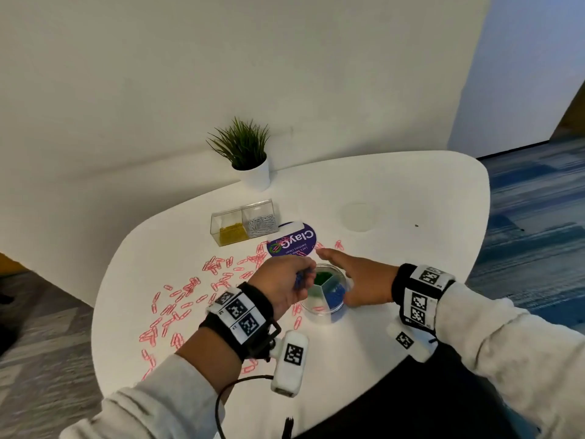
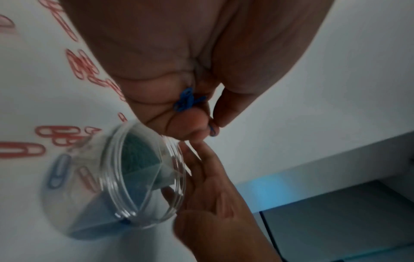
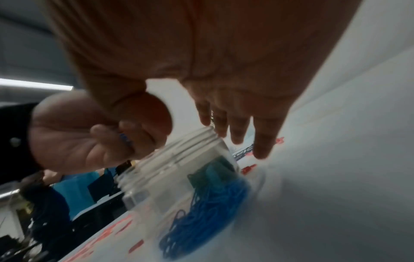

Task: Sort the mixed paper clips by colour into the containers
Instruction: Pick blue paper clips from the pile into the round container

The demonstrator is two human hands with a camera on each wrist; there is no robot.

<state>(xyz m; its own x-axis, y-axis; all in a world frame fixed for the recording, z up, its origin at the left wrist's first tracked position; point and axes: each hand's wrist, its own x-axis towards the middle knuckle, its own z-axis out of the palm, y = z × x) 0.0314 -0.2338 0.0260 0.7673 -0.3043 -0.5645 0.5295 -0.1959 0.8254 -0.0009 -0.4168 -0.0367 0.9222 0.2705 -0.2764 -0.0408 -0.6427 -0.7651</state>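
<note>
A white wall (image 1: 158,74) and blue carpet (image 1: 535,198) border the rounded white worktop (image 1: 395,201). On it the round jar (image 1: 326,307) holds green and blue clips. Right hand (image 1: 364,282) rests beside the jar, fingers straight. Left hand (image 1: 281,283), over the jar's rim, pinches blue clips (image 2: 186,100). Pink clips (image 1: 190,289) lie scattered left of the jar.

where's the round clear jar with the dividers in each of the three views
Head: the round clear plastic divided jar stands low of centre, between the left hand and the right hand.
Left wrist: jar lower left, tilted in the picture, below the fingers pinching blue paper clips.
Right wrist: jar at centre, below the open fingers.
Shared landmark: the blue clips in its compartment.
</note>
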